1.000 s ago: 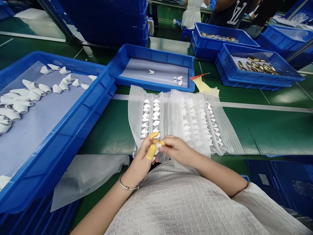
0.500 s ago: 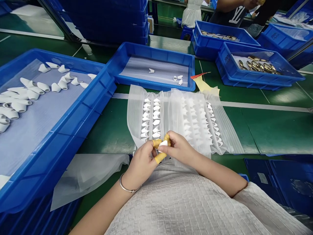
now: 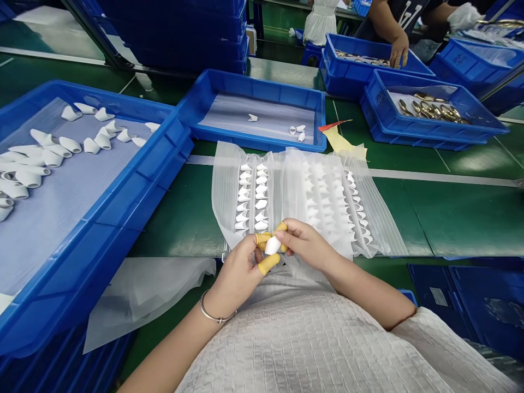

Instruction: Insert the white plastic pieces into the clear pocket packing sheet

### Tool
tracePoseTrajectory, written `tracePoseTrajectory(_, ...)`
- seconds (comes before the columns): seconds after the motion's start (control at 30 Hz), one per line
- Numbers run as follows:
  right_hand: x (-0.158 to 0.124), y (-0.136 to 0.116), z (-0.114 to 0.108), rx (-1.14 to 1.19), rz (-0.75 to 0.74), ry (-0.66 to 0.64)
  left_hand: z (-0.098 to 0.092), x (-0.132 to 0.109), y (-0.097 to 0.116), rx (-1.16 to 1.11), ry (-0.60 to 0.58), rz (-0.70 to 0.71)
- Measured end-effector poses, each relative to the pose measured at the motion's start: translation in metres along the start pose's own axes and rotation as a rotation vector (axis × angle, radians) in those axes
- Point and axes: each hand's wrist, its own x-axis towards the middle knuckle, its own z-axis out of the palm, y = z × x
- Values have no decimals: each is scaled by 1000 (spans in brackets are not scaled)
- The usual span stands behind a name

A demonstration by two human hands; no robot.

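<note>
Since a moment ago the small white cap (image 3: 272,245) has tipped more upright between the two hands, and across the line a co-worker's hand (image 3: 398,54) has come down onto the far blue tray (image 3: 370,60).

From the head camera, the left hand (image 3: 239,270) and right hand (image 3: 301,248) meet just above the near edge of the green worktop (image 3: 450,213), both closed on that white cap. It is pinched between fingertips wearing yellow finger cots (image 3: 268,265), probably so that bare skin stays off the part. Both wrists angle inward, a bracelet (image 3: 216,314) showing on the left one.

Just beyond the hands lies a clear pocketed plastic sheet (image 3: 303,202) with white caps lined in rows. To the left a large blue tray (image 3: 135,185) holds loose white caps (image 3: 61,147); a smaller blue tray (image 3: 254,90) behind the sheet holds only a few. At the far right another tray (image 3: 434,134) carries gold-coloured metal pieces (image 3: 434,112).
</note>
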Motion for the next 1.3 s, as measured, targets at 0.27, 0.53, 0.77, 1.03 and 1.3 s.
tracePoseTrajectory(0.27,-5,6,3,-268,-244,61,0,3,-6,-329,89,-68)
tracePoseTrajectory(0.53,-2,5,-3,-257,-183,8,0,2,-7,-296,78,-29)
tracePoseTrajectory(0.77,-6,2,-6,-639,-454,36,0,-1,-11,-244,73,-13)
tracePoseTrajectory(1.03,0,6,-9,-98,-45,-103,1,-1,-11,-108,123,71)
tracePoseTrajectory(1.3,-4,6,1,-186,-84,61,-1,-1,-7,100,163,184)
